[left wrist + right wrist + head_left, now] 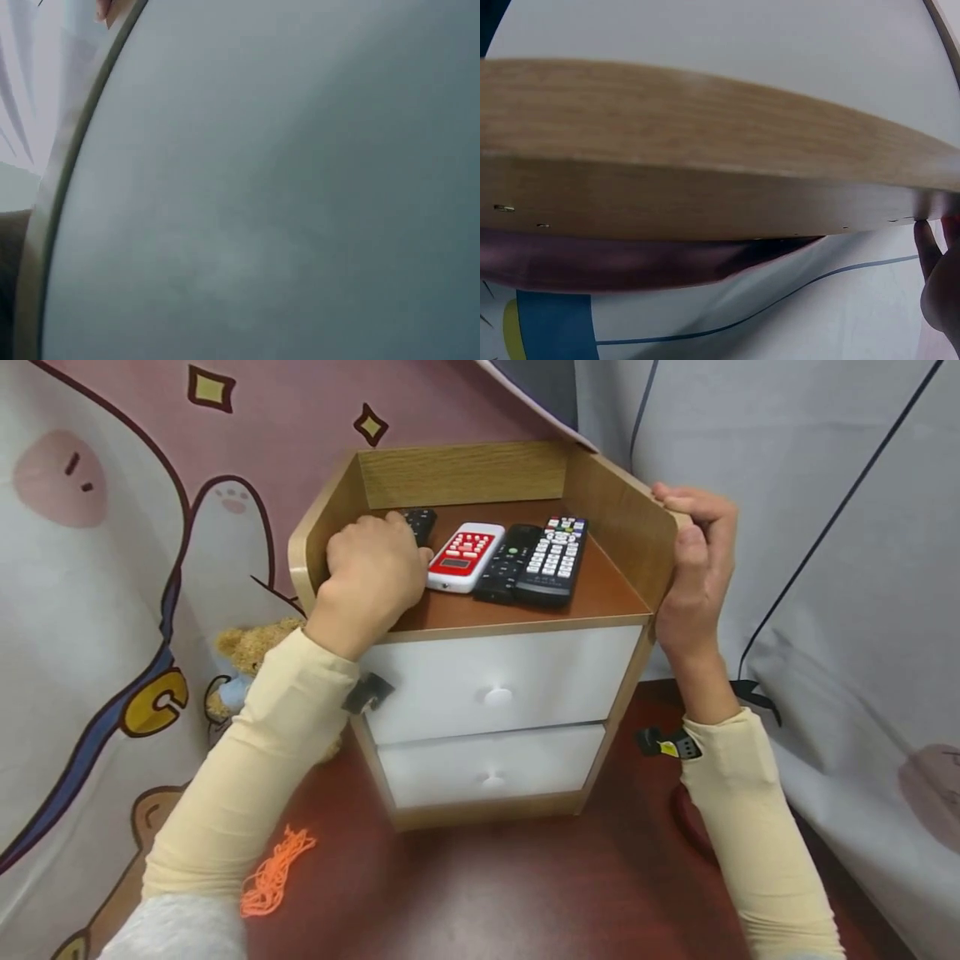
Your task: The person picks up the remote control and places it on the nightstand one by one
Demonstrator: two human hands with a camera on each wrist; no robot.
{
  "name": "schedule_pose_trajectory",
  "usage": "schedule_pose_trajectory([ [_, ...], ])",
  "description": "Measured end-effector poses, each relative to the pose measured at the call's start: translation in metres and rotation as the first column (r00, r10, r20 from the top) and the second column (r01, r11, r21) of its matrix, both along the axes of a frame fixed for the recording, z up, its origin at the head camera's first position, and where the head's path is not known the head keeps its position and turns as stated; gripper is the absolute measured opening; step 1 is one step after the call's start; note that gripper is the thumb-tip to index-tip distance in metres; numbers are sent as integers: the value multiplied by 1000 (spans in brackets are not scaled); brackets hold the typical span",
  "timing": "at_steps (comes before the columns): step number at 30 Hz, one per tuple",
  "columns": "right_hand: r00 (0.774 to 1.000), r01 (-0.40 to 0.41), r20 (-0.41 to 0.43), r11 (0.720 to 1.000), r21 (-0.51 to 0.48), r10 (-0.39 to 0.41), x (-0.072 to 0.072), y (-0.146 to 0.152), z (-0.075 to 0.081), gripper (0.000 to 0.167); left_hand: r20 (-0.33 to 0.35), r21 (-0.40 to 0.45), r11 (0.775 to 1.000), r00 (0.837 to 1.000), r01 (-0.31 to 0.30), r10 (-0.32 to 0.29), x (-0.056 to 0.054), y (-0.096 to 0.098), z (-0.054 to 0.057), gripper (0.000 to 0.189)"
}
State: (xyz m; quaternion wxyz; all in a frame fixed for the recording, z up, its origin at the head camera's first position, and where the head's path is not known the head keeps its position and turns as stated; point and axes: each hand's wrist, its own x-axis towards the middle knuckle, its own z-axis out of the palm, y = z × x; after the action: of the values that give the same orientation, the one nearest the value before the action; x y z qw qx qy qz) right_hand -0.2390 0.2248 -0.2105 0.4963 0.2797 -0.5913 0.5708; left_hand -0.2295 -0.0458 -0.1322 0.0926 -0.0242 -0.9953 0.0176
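A small wooden cabinet (510,622) with two white drawers stands upright. My left hand (375,568) is over the left part of its brown top, curled around a black remote control (422,518) whose far end shows past the knuckles; most of those fingers are hidden. To its right lie a white remote control with a red face (467,556), a plain black remote (510,564) and a black remote with white buttons (555,560), side by side. My right hand (693,568) grips the front edge of the right side panel (630,527); in the right wrist view its fingertips (928,244) touch the wood.
The cabinet rests on a dark red-brown surface (480,893). Orange string (276,872) lies at the front left, and a teddy bear (251,652) sits beside the cabinet's left side. Printed cloth (285,410) hangs behind, with pale cloth (825,527) on the right.
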Motion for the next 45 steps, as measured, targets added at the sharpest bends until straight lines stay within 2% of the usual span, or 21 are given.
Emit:
schedule_pose_trajectory([
  [5,999,29,16,1000,8,-29,3,0,3,34,90,-5,1000,996,9,-9,-7,1,6,61],
  [8,999,37,18,999,13,-38,3,-1,3,34,101,-1,1000,995,7,-7,-9,2,5,62],
  [10,999,36,16,999,16,-36,3,-2,2,34,86,4,1000,996,6,-7,-7,1,2,63],
  [13,999,34,14,999,26,-35,3,-3,0,35,34,21,1000,999,20,-21,-3,-1,-2,66],
  [17,999,30,17,999,26,-30,3,-5,0,35,-72,68,992,993,102,-97,8,-5,-4,70],
  [20,999,35,21,999,30,-35,3,-6,1,35,-154,107,973,971,202,-185,19,-7,-5,68],
  [22,999,41,24,999,35,-42,4,-7,1,35,-219,122,952,944,280,-249,27,-8,-7,65],
  [23,999,42,25,998,36,-43,4,-7,1,35,-254,127,939,926,319,-280,31,-8,-8,63],
  [25,999,43,26,998,40,-44,4,-7,2,35,-334,123,907,877,403,-345,40,-10,-11,59],
  [28,999,38,30,999,39,-39,5,-8,2,35,-457,87,845,775,528,-437,51,-15,-17,55],
  [31,999,36,38,999,39,-38,6,-9,4,34,-574,38,777,650,629,-498,61,-23,-25,53],
  [34,998,33,43,999,34,-34,8,-9,5,34,-681,4,719,528,695,-507,65,-30,-35,52],
  [36,999,27,43,999,23,-28,9,-9,7,33,-751,-8,677,443,736,-489,65,-35,-42,50],
  [39,999,23,41,1000,5,-23,11,-10,8,33,-848,-27,614,307,789,-432,62,-44,-49,48],
  [40,999,25,40,1000,1,-25,11,-11,8,33,-873,-27,596,271,802,-404,60,-47,-51,48],
  [41,999,30,40,1000,2,-30,12,-11,8,33,-894,-18,578,245,816,-374,59,-51,-53,49],
  [42,999,35,41,999,4,-35,13,-12,8,33,-913,-4,562,225,827,-339,57,-55,-55,51],
  [43,998,43,43,999,8,-43,14,-13,8,34,-931,19,542,213,840,-297,55,-59,-58,55],
  [44,998,48,45,999,12,-48,15,-13,7,34,-946,51,521,208,852,-249,53,-63,-60,61],
  [45,997,54,48,998,17,-54,16,-14,7,35,-956,87,500,213,862,-200,50,-68,-63,68],
])
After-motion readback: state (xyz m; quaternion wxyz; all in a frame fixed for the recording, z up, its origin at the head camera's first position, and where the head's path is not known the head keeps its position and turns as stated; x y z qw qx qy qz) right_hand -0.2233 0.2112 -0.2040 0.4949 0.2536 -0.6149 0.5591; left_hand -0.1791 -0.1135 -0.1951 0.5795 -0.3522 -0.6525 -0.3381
